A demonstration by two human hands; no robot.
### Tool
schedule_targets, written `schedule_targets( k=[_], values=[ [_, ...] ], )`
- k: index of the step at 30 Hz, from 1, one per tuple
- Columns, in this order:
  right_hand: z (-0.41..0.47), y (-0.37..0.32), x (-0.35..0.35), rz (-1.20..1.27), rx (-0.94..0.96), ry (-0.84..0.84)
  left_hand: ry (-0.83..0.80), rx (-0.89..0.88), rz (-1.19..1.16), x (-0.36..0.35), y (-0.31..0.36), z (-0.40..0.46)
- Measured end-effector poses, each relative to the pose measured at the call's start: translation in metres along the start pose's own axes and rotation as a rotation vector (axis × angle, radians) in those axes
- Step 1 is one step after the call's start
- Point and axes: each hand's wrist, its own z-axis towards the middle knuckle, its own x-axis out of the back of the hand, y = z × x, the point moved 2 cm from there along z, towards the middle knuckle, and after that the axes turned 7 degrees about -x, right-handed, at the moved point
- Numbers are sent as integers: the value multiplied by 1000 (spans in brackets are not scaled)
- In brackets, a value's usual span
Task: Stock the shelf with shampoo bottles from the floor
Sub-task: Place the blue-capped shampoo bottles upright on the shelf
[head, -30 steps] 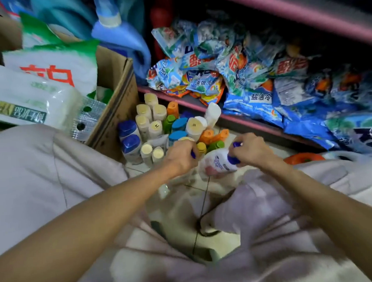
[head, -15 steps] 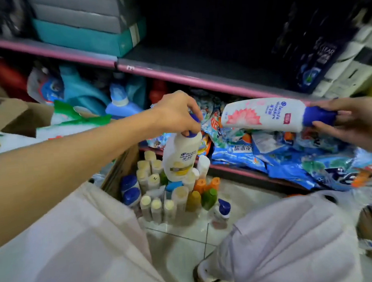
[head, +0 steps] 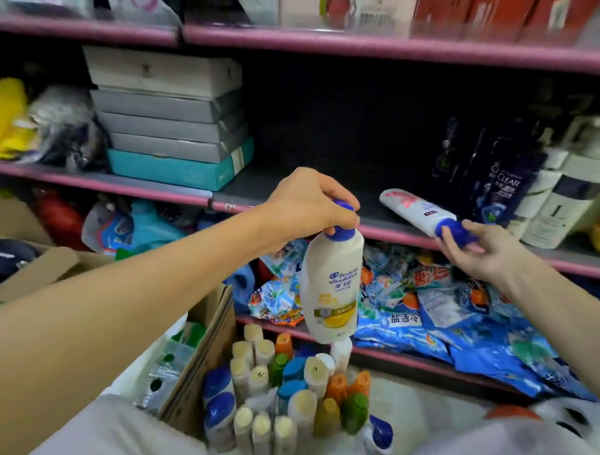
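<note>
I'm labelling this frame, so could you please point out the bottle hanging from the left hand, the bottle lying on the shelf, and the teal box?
yellow-label bottle [head: 331, 288], head view, label front.
pink-label bottle [head: 416, 209], head view, white body.
teal box [head: 170, 169], head view, front face.

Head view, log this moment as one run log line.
left hand: holds yellow-label bottle by cap, hanging | right hand: pinches pink-label bottle by cap, body lying on shelf | floor bottles: remain

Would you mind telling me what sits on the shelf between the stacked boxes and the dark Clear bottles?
In the head view, only the pink-label bottle, lying tilted, its cap held by the right hand.
</note>
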Motion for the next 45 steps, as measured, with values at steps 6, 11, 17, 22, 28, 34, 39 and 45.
schedule_targets(
  k=[6, 11, 17, 22, 28, 34, 39, 45],
  values=[
    [5, 23, -18, -134, -1, -27, -86, -36, -45, -2, 14, 6],
    [-47, 71, -32, -1146, 38, -695, -108, -122, -66, -3, 34, -2],
    [-77, 107, -38, -1040, 536, -538, -85, -161, -167, 3, 63, -8],
    [-81, 110, -33, -875, 512, -448, 14, -66, -254, 9, 55, -7],
    [-74, 96, -46, -782, 428, -470, -153, 114, -365, -28, -21, -50],
    [-51, 105, -73, -720, 292, -574, 35, 146, -640, -62, -74, -54],
    [-28, 104, -110, -777, 415, -547, 68, 172, -697, -48, -114, -42],
    [0, 98, -154, -855, 531, -488, 69, 148, -688, -29, -157, -30]
  ],
)
